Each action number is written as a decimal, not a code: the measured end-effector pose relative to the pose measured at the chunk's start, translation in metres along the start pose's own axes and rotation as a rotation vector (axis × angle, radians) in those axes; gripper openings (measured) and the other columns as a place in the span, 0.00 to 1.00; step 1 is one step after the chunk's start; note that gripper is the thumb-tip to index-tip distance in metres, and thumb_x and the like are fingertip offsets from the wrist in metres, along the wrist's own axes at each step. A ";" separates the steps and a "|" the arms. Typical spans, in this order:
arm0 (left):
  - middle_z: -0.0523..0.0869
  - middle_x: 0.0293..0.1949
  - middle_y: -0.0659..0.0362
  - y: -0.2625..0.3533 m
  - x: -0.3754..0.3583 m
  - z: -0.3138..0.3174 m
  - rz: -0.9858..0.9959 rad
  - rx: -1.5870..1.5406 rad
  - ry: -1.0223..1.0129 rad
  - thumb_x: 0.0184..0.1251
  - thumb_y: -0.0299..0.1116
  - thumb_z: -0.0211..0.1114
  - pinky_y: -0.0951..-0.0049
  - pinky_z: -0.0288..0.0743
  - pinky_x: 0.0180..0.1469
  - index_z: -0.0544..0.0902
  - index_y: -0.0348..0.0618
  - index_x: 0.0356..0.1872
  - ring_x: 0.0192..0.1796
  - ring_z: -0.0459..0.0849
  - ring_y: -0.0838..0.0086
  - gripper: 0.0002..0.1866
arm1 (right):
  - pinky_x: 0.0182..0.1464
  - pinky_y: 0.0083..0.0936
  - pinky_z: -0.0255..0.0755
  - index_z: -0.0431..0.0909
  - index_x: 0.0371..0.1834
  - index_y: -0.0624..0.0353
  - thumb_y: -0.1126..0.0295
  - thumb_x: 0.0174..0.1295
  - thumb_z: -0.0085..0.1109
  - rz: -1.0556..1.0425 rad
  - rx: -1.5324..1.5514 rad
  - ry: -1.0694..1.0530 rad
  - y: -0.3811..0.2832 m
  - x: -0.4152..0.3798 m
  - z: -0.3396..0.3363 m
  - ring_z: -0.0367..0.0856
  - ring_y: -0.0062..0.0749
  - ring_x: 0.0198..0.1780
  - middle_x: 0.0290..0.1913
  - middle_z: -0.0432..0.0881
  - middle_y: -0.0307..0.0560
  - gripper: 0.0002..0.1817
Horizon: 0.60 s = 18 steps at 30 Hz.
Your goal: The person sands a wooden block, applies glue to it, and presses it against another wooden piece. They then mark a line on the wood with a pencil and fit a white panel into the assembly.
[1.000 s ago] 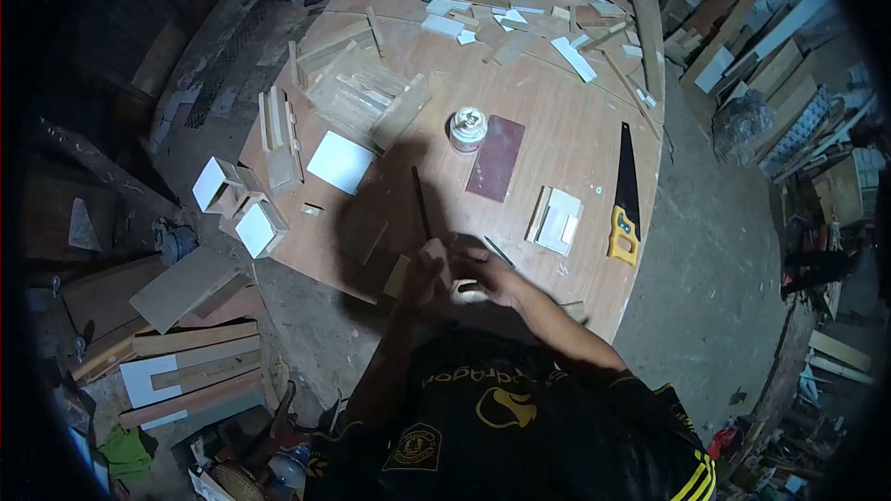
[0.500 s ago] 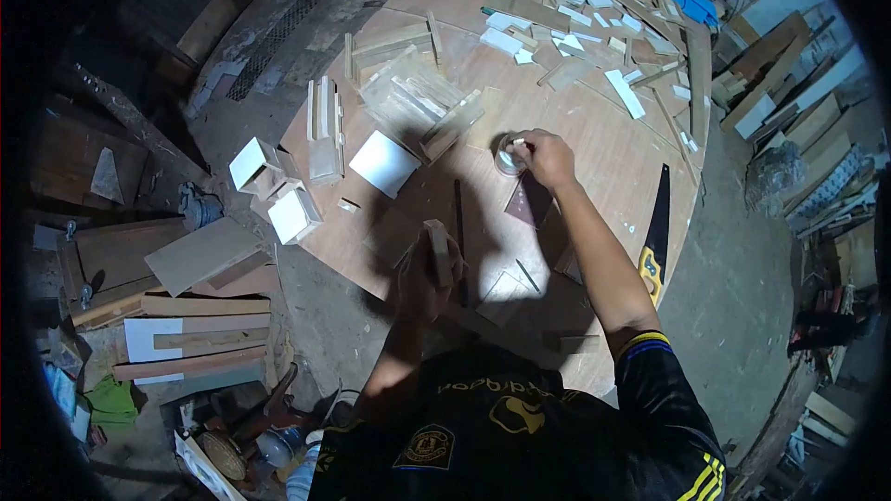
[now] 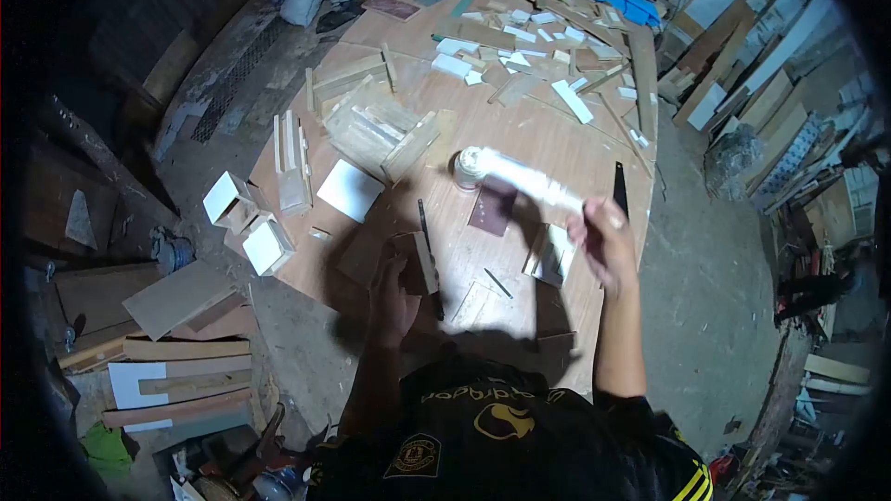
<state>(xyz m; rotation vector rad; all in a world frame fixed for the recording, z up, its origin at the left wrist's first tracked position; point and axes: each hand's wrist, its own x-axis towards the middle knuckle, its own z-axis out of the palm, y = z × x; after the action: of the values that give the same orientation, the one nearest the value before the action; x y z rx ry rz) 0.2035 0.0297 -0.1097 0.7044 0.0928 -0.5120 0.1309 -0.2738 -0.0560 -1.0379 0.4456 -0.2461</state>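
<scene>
My right hand (image 3: pixel 609 239) has left the jar (image 3: pixel 467 173), grip unclear; nearer me, my left hand (image 3: pixel 393 295) clamps a wooden piece (image 3: pixel 426 263), needing steadiness.

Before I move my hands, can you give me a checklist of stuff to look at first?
1. Left hand has a grip on the wood piece: ok.
2. Jar stands upright on the table: ok.
3. Right hand has a firm grip on the white thing: cannot tell, it's a blur.
4. Table between the hands has no loose things: not ok, a thin dark stick lies there.
5. Saw handle is away from the right arm: cannot tell, only the black blade shows.
</scene>
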 end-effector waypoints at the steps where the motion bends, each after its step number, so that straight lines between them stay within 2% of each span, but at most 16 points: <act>1: 0.82 0.40 0.59 0.002 -0.004 0.008 -0.045 0.018 0.068 0.74 0.42 0.52 0.68 0.73 0.38 0.74 0.46 0.58 0.37 0.80 0.73 0.18 | 0.30 0.20 0.79 0.73 0.46 0.63 0.70 0.68 0.57 0.058 0.040 -0.081 0.009 -0.020 -0.014 0.85 0.33 0.31 0.35 0.85 0.57 0.09; 3: 0.82 0.42 0.59 -0.010 -0.006 -0.006 -0.097 0.041 0.125 0.73 0.42 0.53 0.68 0.74 0.39 0.74 0.46 0.59 0.38 0.81 0.73 0.18 | 0.33 0.27 0.80 0.72 0.46 0.61 0.68 0.70 0.56 0.104 0.221 -0.150 0.021 -0.062 -0.018 0.86 0.39 0.32 0.39 0.85 0.62 0.09; 5: 0.81 0.45 0.56 -0.040 0.004 -0.060 0.341 1.144 -0.029 0.74 0.39 0.51 0.64 0.78 0.50 0.74 0.44 0.57 0.47 0.82 0.68 0.17 | 0.39 0.36 0.80 0.71 0.48 0.61 0.68 0.71 0.52 0.077 0.466 -0.186 0.031 -0.095 -0.014 0.86 0.44 0.34 0.41 0.84 0.66 0.09; 6: 0.81 0.45 0.56 -0.031 -0.002 -0.044 0.349 1.145 -0.035 0.74 0.39 0.51 0.64 0.78 0.50 0.74 0.44 0.57 0.47 0.82 0.68 0.17 | 0.44 0.42 0.79 0.70 0.49 0.61 0.67 0.72 0.50 0.066 0.581 -0.246 0.035 -0.109 -0.017 0.86 0.49 0.37 0.44 0.83 0.70 0.09; 8: 0.81 0.44 0.62 0.003 -0.019 0.017 0.048 0.437 -0.060 0.73 0.42 0.53 0.73 0.79 0.40 0.75 0.48 0.59 0.40 0.82 0.75 0.18 | 0.44 0.42 0.79 0.70 0.49 0.61 0.67 0.72 0.50 0.015 0.577 -0.258 0.031 -0.130 -0.011 0.86 0.50 0.38 0.44 0.82 0.72 0.10; 9: 0.81 0.44 0.62 0.011 -0.026 0.031 0.055 0.441 -0.070 0.73 0.42 0.53 0.73 0.79 0.40 0.75 0.48 0.59 0.40 0.82 0.75 0.18 | 0.45 0.42 0.79 0.70 0.49 0.61 0.67 0.72 0.50 -0.024 0.571 -0.265 0.029 -0.137 -0.009 0.86 0.51 0.39 0.45 0.81 0.73 0.10; 11: 0.81 0.43 0.63 0.018 -0.037 0.050 -0.139 0.146 -0.090 0.74 0.42 0.52 0.75 0.78 0.34 0.76 0.48 0.58 0.38 0.81 0.76 0.17 | 0.47 0.43 0.79 0.70 0.49 0.62 0.66 0.72 0.49 -0.078 0.531 -0.305 0.026 -0.145 -0.011 0.86 0.54 0.42 0.46 0.81 0.75 0.10; 13: 0.81 0.41 0.63 0.016 -0.041 0.057 -0.052 0.274 -0.100 0.74 0.43 0.50 0.74 0.76 0.31 0.77 0.47 0.57 0.37 0.81 0.76 0.18 | 0.48 0.44 0.79 0.69 0.48 0.62 0.66 0.73 0.48 -0.209 0.364 -0.302 0.020 -0.154 -0.010 0.85 0.56 0.44 0.45 0.81 0.75 0.10; 15: 0.81 0.40 0.62 0.014 -0.044 0.050 -0.045 0.263 -0.244 0.75 0.43 0.50 0.75 0.75 0.28 0.78 0.45 0.55 0.37 0.80 0.78 0.18 | 0.50 0.45 0.79 0.69 0.46 0.62 0.65 0.73 0.48 -0.261 0.275 -0.303 0.010 -0.162 -0.009 0.85 0.57 0.45 0.44 0.81 0.74 0.11; 16: 0.82 0.44 0.60 0.025 -0.037 0.044 -0.286 -0.127 -0.538 0.74 0.37 0.53 0.76 0.75 0.28 0.78 0.44 0.55 0.38 0.80 0.76 0.15 | 0.50 0.46 0.78 0.69 0.45 0.63 0.64 0.72 0.49 -0.317 0.183 -0.325 0.004 -0.165 -0.007 0.84 0.57 0.45 0.44 0.81 0.74 0.11; 18: 0.82 0.43 0.59 0.022 -0.044 0.046 -0.304 -0.153 -0.503 0.73 0.35 0.54 0.77 0.74 0.27 0.78 0.43 0.55 0.37 0.81 0.75 0.14 | 0.50 0.45 0.77 0.70 0.43 0.64 0.65 0.70 0.53 -0.388 0.062 -0.331 -0.002 -0.172 -0.007 0.84 0.56 0.45 0.42 0.82 0.73 0.11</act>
<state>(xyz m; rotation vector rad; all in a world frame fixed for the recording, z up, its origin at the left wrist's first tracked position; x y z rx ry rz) 0.1713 0.0333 -0.0506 0.3968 -0.2339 -0.9494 -0.0242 -0.2109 -0.0165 -1.0755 -0.0655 -0.4221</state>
